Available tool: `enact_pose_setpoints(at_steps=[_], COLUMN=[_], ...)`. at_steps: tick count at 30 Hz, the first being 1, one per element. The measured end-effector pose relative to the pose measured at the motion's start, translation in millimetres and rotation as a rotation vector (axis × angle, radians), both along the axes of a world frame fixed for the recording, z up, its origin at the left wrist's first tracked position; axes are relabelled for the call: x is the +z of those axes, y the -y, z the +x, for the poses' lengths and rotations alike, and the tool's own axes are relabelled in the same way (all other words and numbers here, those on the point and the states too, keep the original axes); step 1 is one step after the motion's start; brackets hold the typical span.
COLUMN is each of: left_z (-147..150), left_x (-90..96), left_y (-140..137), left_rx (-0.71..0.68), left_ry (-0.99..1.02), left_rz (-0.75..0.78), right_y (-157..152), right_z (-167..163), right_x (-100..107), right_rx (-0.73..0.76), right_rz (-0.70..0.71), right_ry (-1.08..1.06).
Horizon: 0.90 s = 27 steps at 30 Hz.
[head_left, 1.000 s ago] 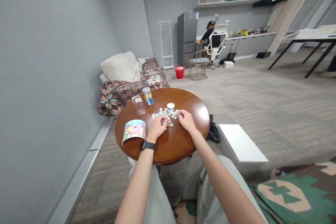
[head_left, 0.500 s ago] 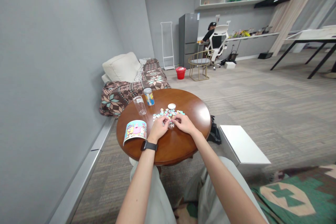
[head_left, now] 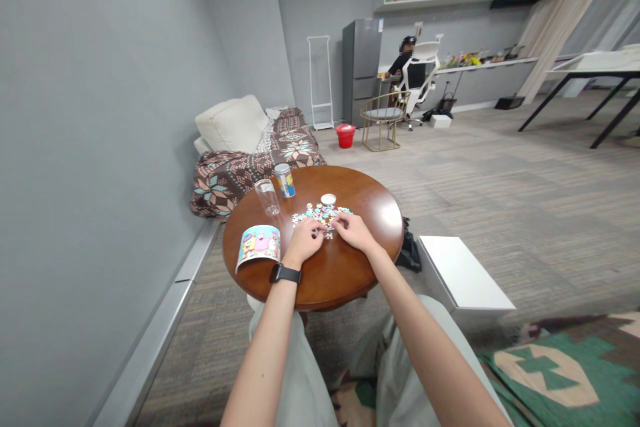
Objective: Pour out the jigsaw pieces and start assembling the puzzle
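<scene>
A loose heap of small, colourful jigsaw puzzle pieces (head_left: 320, 211) lies on the round brown wooden table (head_left: 345, 277). My left hand (head_left: 304, 240), with a black watch at its wrist, rests at the near left side of the heap. Its thumb and fingers are curled together at the tips. Across from it, my right hand (head_left: 354, 231) has its fingers pinched at the heap's right side. Whatever either hand holds is too small to make out. A curved picture sheet (head_left: 260, 242) with cartoon figures stands left of my left hand. Behind the pieces lies a round, pale lid (head_left: 329, 199).
A clear plastic cylinder (head_left: 267, 197) and a printed can (head_left: 285, 181) stand at the table's back left. A white box (head_left: 465, 270) is on the floor to the right. Beyond are a patterned sofa (head_left: 250, 147), a red bucket (head_left: 345, 137) and a seated person (head_left: 403, 60).
My hands have drawn slightly apart, their fingertips now separated by a small gap. The view has tilted a little, so the room sits slightly higher. Objects on the table keep their places.
</scene>
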<state>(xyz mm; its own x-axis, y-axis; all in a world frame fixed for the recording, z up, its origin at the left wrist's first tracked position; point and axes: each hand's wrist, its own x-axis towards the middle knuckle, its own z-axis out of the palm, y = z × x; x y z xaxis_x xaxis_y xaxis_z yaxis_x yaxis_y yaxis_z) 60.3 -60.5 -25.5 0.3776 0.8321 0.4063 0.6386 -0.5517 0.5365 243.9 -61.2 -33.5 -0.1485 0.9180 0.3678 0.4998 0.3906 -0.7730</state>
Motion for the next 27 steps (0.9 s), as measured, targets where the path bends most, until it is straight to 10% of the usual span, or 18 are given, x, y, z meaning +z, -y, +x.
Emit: enact_pose_setpoints(at_steps=[27], left_z=[1.1], left_x=[-2.9], left_y=[3.6], left_rx=[0.027], left_ry=[-0.106], left_rz=[-0.057], right_y=[-0.3], right_z=[2.1], right_x=[-4.5], right_rx=[-0.028], right_rz=[-0.011], right_ry=[-0.025])
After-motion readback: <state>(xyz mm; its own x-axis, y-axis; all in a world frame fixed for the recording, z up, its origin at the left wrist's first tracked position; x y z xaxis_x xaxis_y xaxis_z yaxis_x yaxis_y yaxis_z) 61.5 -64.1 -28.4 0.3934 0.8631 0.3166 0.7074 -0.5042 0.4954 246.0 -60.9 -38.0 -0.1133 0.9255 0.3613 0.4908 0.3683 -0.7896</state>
